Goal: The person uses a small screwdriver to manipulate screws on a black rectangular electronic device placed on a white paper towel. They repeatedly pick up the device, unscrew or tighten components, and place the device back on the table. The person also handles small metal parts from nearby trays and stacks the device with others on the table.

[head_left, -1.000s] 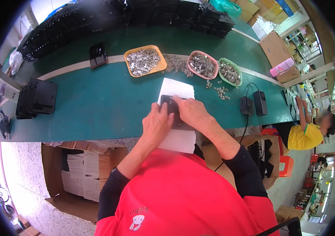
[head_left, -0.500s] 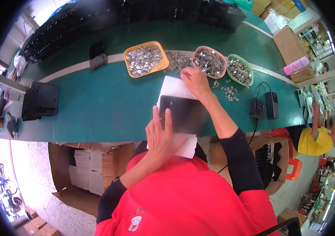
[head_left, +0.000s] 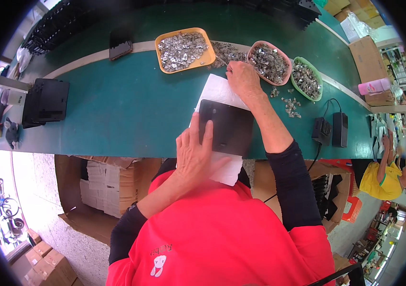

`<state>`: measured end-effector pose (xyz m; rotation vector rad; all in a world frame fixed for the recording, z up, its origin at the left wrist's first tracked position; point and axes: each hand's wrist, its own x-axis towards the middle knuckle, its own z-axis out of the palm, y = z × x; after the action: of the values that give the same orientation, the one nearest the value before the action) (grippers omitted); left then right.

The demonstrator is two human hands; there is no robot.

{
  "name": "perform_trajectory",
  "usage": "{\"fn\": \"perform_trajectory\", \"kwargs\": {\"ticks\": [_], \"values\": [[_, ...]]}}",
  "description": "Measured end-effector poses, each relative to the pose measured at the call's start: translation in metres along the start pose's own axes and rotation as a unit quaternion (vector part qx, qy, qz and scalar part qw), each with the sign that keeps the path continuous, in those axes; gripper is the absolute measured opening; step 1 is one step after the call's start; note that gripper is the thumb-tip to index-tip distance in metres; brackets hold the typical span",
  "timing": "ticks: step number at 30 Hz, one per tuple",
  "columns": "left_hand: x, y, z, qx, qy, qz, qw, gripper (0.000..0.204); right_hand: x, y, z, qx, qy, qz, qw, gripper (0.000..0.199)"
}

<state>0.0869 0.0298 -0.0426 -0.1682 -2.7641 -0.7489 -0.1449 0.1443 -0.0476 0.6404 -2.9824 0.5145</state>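
A flat dark panel (head_left: 229, 131) lies over a white sheet (head_left: 219, 90) at the table's near edge, in front of me. My left hand (head_left: 193, 155) rests on the panel's left side, its fingers stretched out and apart. Beyond the panel, my right hand (head_left: 245, 81) is closed in a pinch. A thin thing seems to stick out from its fingertips, too small to name. Those fingertips are beside a loose heap of small metal clips (head_left: 230, 49), between a yellow tray (head_left: 207, 58) and a pink tray (head_left: 290, 66), both full of such pieces.
A green tray (head_left: 320, 90) of metal pieces stands on the right, with scattered pieces (head_left: 291, 107) near it. Farther right are two black boxes with a cable (head_left: 322, 131). Dark panels (head_left: 48, 102) stand at left. A co-worker in yellow (head_left: 382, 181) sits at right.
The whole view has shifted, so the table sits higher in the picture. My right hand stays by the loose clips, its fingers still pinched. My left hand remains on the panel.
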Motion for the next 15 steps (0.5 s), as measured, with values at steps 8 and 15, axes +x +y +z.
{"fn": "perform_trajectory", "kwargs": {"ticks": [8,15], "values": [[0.014,-0.021,-0.004,-0.003,-0.016,0.062,0.998,0.093,-0.006,0.017,-0.010,0.204,0.118,-0.020,0.972,0.014],[0.075,-0.078,-0.039,-0.053,-0.159,0.265,0.950,0.092,-0.054,-0.002,-0.048,0.512,-0.067,0.192,0.834,0.023]]}}
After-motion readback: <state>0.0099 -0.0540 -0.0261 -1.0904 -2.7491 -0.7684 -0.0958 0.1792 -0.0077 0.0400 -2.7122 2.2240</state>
